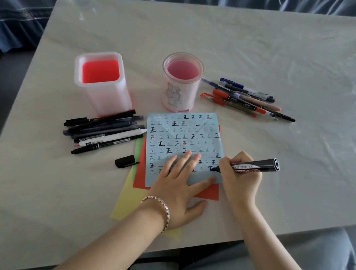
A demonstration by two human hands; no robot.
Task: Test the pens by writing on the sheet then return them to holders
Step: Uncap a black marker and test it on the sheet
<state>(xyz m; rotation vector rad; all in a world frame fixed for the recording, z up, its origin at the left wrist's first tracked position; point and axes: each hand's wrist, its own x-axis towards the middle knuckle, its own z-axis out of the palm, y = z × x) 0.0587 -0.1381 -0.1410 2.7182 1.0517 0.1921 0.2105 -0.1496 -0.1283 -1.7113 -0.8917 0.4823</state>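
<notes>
- The black marker (253, 166) is gripped in the right hand (241, 179), with the fingers curled round its front end. The barrel sticks out to the right of the hand, and the tip is set on the lower right part of the blue sheet (183, 134).
- The blue sheet is pressed flat by the left hand (175, 188), whose fingers are straight and spread.
- Several written marks in the sheet's lower rows are hidden under the left hand. The print on the marker's barrel is partly covered by fingers.
- A red sheet (209, 193), a yellow sheet (125, 201) and a green sheet (138, 145) are seen under the blue sheet, at its left and lower edges.
- A black cap (126, 160) lies just left of the blue sheet.
- 2 holders stand beyond the blue sheet: the square holder (103, 85) to the far left, the round holder (182, 83) just behind its top edge.
- The left pens (104, 131) lie beside the sheet's left edge, and the right pens (245, 97) lie beyond its top right corner.
</notes>
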